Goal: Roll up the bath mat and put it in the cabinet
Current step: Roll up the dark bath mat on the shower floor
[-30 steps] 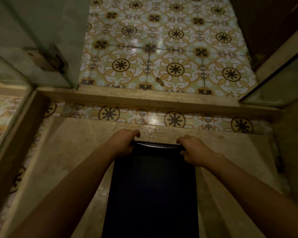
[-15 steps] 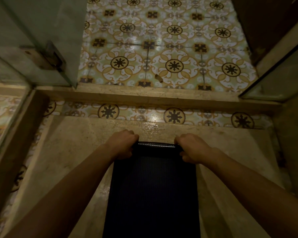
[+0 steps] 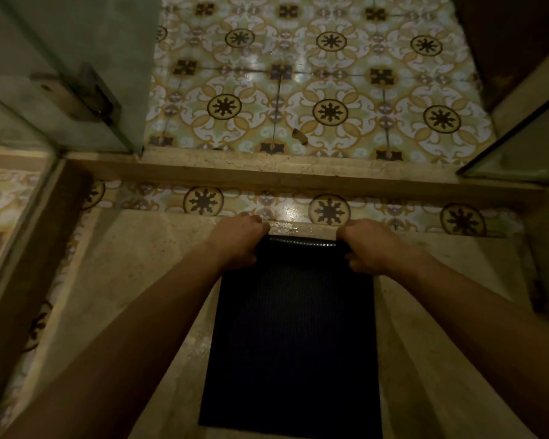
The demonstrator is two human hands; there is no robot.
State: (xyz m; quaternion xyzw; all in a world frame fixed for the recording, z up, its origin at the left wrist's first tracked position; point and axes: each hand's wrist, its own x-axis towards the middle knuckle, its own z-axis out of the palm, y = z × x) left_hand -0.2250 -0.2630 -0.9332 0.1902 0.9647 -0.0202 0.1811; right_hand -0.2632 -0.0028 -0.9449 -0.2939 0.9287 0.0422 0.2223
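Observation:
A dark ribbed bath mat [image 3: 293,337] lies flat on the beige stone floor of a shower stall, its long side running away from me. Its far edge is curled up into a thin fold. My left hand [image 3: 236,243] grips the far left corner of that fold. My right hand [image 3: 373,247] grips the far right corner. Both fists are closed over the mat's edge, so the corners themselves are hidden. No cabinet can be made out in this view.
A raised stone threshold [image 3: 267,172] crosses the floor just beyond the mat. Patterned tiles [image 3: 298,90] lie past it, with a small scrap [image 3: 299,136] on them. An open glass door with a metal hinge [image 3: 86,96] stands at the left; a glass panel [image 3: 520,144] at the right.
The mat's far edge has gone from a rounded lifted lip to a tighter, flatter fold. Both hands have stayed on the corners and moved very little.

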